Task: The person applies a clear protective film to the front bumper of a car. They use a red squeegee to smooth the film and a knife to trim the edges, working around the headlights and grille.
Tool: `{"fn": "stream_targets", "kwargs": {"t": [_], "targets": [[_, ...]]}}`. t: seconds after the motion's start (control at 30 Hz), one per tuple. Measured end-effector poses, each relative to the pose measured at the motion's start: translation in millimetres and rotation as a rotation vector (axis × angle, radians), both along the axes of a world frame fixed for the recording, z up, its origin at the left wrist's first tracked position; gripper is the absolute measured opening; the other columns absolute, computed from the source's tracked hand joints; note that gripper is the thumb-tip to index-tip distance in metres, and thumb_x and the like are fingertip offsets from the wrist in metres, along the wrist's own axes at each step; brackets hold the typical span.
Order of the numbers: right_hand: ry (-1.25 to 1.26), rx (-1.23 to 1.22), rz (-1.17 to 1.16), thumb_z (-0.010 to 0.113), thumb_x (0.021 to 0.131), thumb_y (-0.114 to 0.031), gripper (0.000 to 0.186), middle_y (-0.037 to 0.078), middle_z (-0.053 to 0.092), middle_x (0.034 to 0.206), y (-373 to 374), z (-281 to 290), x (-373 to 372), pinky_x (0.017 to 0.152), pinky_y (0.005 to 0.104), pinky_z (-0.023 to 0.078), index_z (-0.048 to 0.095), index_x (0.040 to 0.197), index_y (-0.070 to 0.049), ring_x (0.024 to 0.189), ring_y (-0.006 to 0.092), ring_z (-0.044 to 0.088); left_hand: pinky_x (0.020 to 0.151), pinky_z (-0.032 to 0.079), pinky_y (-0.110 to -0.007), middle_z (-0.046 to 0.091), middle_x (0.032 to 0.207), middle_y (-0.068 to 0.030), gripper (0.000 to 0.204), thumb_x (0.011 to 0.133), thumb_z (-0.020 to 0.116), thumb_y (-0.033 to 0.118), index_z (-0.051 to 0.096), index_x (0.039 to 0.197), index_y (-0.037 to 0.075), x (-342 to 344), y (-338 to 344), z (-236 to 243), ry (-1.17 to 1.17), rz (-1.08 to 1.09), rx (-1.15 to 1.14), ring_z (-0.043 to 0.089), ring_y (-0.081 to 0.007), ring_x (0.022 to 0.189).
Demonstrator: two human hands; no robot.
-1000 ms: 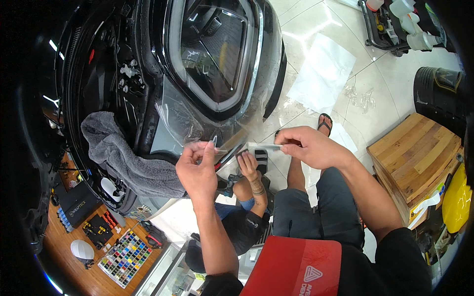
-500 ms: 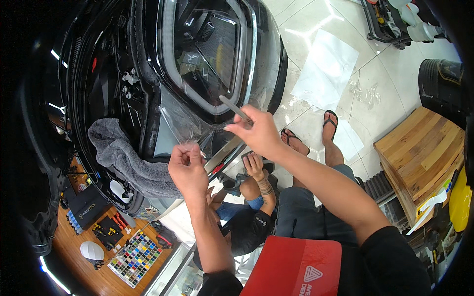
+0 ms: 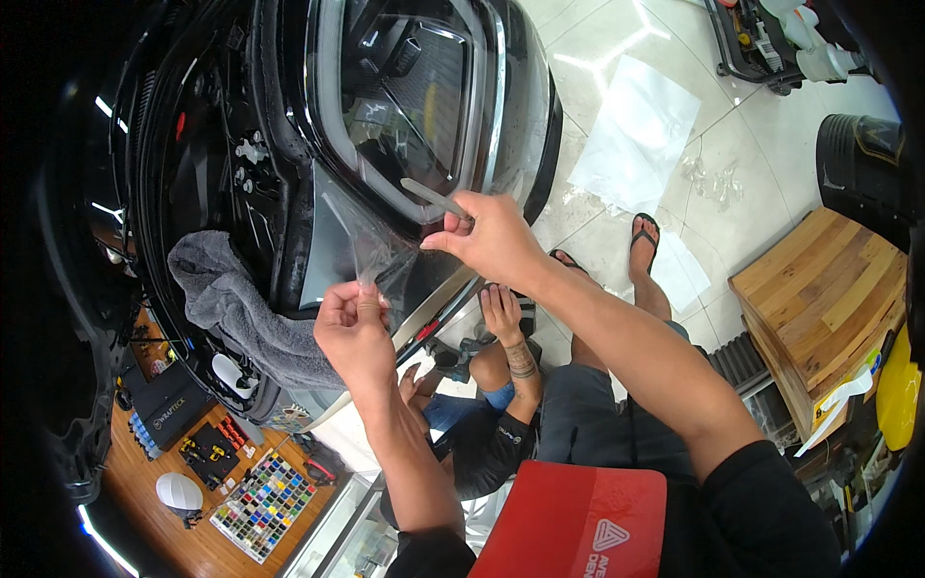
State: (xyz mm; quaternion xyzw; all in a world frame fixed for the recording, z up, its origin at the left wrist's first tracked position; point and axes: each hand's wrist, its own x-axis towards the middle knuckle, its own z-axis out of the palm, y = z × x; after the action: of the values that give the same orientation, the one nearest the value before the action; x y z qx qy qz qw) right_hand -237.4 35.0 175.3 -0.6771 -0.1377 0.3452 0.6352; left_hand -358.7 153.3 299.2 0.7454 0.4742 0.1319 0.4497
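My left hand (image 3: 358, 332) pinches the edge of a clear plastic film (image 3: 360, 241), pulling it up in folds from the car's front corner beside the grille surround. Between the fingers of my right hand (image 3: 496, 241) is a slim grey flat tool (image 3: 431, 196); its tip points left over the lower edge of the big dark headlight (image 3: 405, 120). Whether the tip touches the surface, I cannot tell. The film stretches from my left fingertips toward the grey body panel (image 3: 323, 255) under the headlight.
A grey towel (image 3: 246, 313) drapes over the car's edge at left. Close below my arms a co-worker sits, one hand (image 3: 501, 316) near the bumper. White sheets (image 3: 636, 135) and film scraps (image 3: 713, 183) lie on the tiles. A wooden crate (image 3: 819, 308) stands at right.
My right hand and the tool have shifted left along the headlight's lower edge. My left hand has moved slightly left and down, drawing the film into a tauter, narrower fold.
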Motion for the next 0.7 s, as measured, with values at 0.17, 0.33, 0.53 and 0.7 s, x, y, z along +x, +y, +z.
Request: {"fn": "stream_targets", "kwargs": {"t": [0.17, 0.33, 0.53, 0.7], "targets": [[0.069, 0.039, -0.018, 0.091, 0.078, -0.024, 0.037, 0.010, 0.065, 0.068, 0, 5, 0, 0.060, 0.0326, 0.049, 0.066, 0.086, 0.002, 0.064, 0.0168, 0.060, 0.059, 0.043, -0.019, 0.066, 0.077, -0.0025, 0.003, 0.099, 0.064, 0.001, 0.065, 0.096, 0.000, 1, 7, 2, -0.040, 0.027, -0.045, 0.056, -0.0058, 0.064], [0.029, 0.013, 0.034, 0.091, 0.078, -0.022, 0.036, 0.007, 0.063, 0.067, 0, 6, 8, 0.059, 0.0313, 0.048, 0.065, 0.085, 0.002, 0.063, 0.0117, 0.057, 0.059, 0.041, -0.020, 0.066, 0.077, -0.0028, 0.004, 0.098, 0.065, 0.003, 0.065, 0.098, -0.001, 8, 17, 10, -0.054, 0.010, -0.079, 0.055, -0.0065, 0.064], [0.026, 0.030, 0.030, 0.090, 0.077, -0.026, 0.039, 0.018, 0.071, 0.075, 3, 14, 21, 0.066, 0.0392, 0.054, 0.067, 0.088, 0.003, 0.070, 0.0309, 0.072, 0.059, 0.041, -0.021, 0.065, 0.077, -0.0037, 0.007, 0.097, 0.066, 0.004, 0.065, 0.098, -0.002, 15, 22, 14, -0.055, 0.003, -0.130, 0.055, -0.0077, 0.064], [-0.036, 0.009, 0.066, 0.091, 0.078, -0.025, 0.040, 0.011, 0.068, 0.073, 5, 12, 22, 0.062, 0.0336, 0.052, 0.066, 0.088, 0.005, 0.065, 0.0152, 0.062, 0.063, 0.040, -0.022, 0.063, 0.080, -0.0050, 0.005, 0.098, 0.063, 0.003, 0.064, 0.097, -0.002, 20, 25, 17, -0.212, 0.072, -0.326, 0.053, -0.0103, 0.068]]}}
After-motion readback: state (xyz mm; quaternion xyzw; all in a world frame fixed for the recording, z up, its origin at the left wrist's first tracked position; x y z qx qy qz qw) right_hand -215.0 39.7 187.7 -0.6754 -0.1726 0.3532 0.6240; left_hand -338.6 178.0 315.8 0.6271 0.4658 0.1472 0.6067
